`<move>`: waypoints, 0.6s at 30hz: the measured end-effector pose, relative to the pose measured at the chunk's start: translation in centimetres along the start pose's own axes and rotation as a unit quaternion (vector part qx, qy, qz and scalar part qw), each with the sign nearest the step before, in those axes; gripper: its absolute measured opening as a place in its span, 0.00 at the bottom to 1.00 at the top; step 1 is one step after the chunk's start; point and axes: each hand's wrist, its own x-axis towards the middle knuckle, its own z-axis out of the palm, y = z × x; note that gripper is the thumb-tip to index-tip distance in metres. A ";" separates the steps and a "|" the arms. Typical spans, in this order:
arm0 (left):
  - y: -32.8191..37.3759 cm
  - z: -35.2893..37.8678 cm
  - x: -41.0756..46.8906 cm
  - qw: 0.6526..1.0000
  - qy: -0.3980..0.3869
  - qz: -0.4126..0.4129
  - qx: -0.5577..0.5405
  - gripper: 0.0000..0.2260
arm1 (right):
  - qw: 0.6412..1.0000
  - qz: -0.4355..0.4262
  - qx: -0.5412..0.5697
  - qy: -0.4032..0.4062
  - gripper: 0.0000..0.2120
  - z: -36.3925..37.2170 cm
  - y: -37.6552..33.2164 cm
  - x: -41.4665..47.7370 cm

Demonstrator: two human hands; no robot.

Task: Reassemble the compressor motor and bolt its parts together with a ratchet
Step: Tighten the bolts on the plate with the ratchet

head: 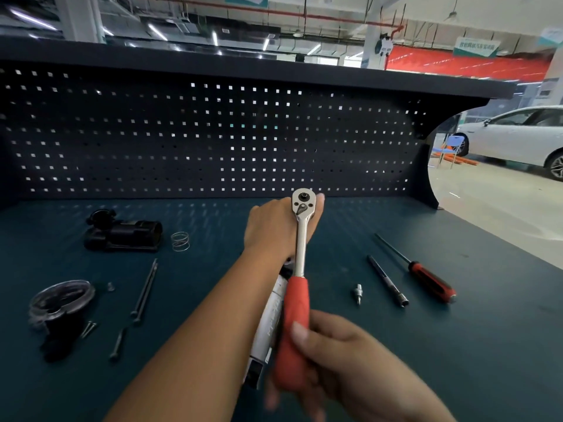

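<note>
A matte dark teal tabletop is backed by a dark metal pegboard punched with square holes. A white cylindrical part, presumably the motor body, is seen lying under the left forearm at centre, largely hidden. The ratchet is held above it: a polished steel shank and rounded head, with a red grip. The right hand is closed around the red grip. The left hand is placed behind the ratchet head; whether it is gripping anything cannot be told. A black moulded housing lies far left, a wire coil spring just beside it. A clear round cover on a black piece is noted at near left. Long thin bolts lie between these and the arm. At right, well apart, lie a red-handled screwdriver, a slim steel extension bar and a small metal bit.
</note>
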 end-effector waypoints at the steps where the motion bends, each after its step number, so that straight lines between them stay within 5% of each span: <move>1: -0.1 0.0 -0.1 1.000 0.002 0.003 -0.007 0.31 | 1.000 -0.005 -0.003 0.000 0.15 0.6 0.4 0.8; 7: -0.5 0.3 0.4 1.000 -0.019 -0.008 0.007 0.22 | 1.000 -0.007 -0.005 -0.005 0.18 -0.2 -1.1 -1.5; 12: -0.9 0.3 0.9 0.997 -0.058 -0.055 -0.021 0.12 | 0.960 -0.003 -0.155 0.234 0.11 -9.5 -4.1 -3.6; 18: -0.5 0.5 0.6 0.999 -0.033 -0.012 -0.031 0.17 | 0.926 -0.107 -0.040 0.360 0.14 -13.1 -9.4 -2.8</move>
